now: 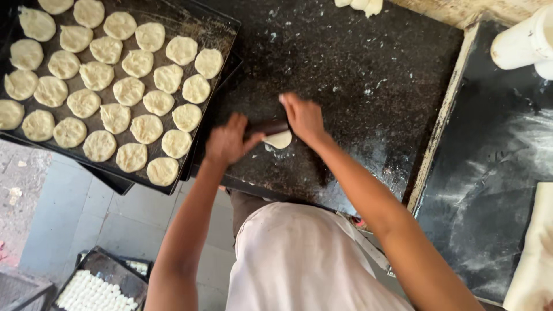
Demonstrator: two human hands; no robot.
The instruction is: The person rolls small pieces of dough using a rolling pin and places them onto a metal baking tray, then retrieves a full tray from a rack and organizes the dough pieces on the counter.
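Observation:
My left hand and my right hand both press on a dark rolling pin that lies across a small pale piece of dough on the black stone counter. The palms rest on the pin's two ends, fingers spread. The dough pokes out from under the pin on my side. To the left, a dark metal tray holds several flattened dough rounds in rows.
More dough lumps lie at the counter's far edge. A white cylinder and a pale dough sheet are on the floured black surface at right. Below, on the floor, another tray holds small white pieces.

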